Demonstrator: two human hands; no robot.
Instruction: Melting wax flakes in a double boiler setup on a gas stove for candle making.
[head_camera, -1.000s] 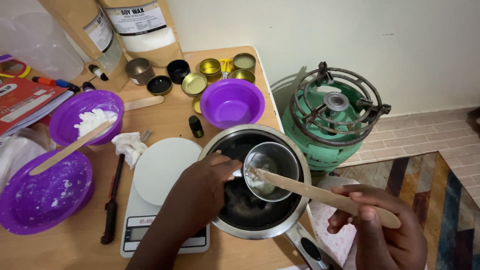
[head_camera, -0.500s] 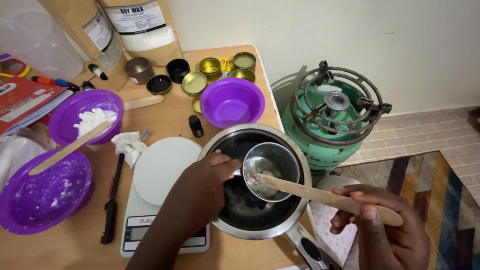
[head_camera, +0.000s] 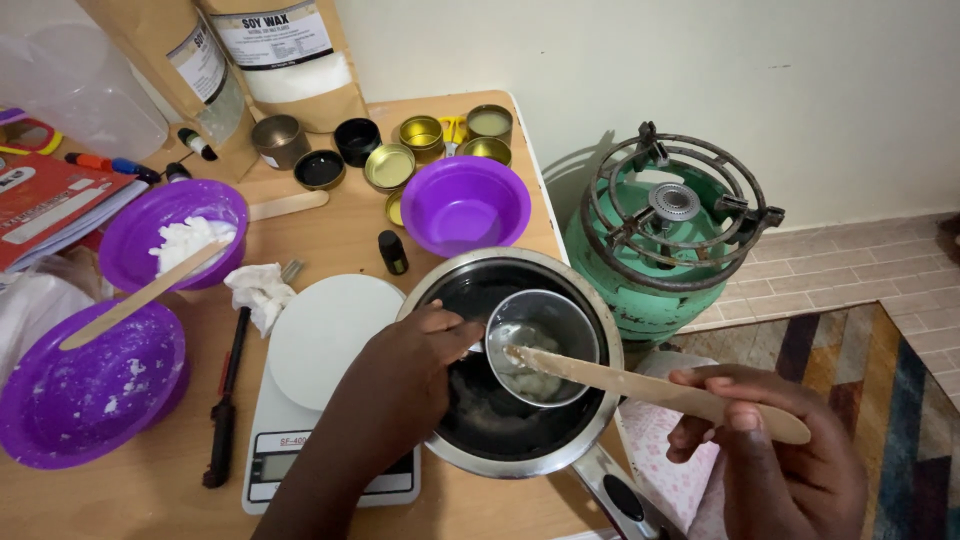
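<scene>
A small steel cup (head_camera: 543, 346) with pale wax lumps in it sits inside a large steel pot (head_camera: 490, 440) at the table's near right corner. My left hand (head_camera: 405, 375) grips the cup's left side, thumb along its rim. My right hand (head_camera: 765, 455), off the table's edge, holds a flat wooden stick (head_camera: 640, 385) whose tip rests in the cup's wax.
A white kitchen scale (head_camera: 320, 345) lies left of the pot, with a black lighter (head_camera: 226, 400) beside it. Three purple bowls (head_camera: 465, 205) (head_camera: 180, 230) (head_camera: 90, 385), several small tins (head_camera: 388, 167), a dark dropper bottle (head_camera: 392, 252) and wax bags (head_camera: 285, 55) stand behind. A green gas burner (head_camera: 670, 230) is on the floor, right.
The stick's tip has shifted slightly inside the cup, stirring the wax lumps. My right hand moved a little down and right. The left hand stays put.
</scene>
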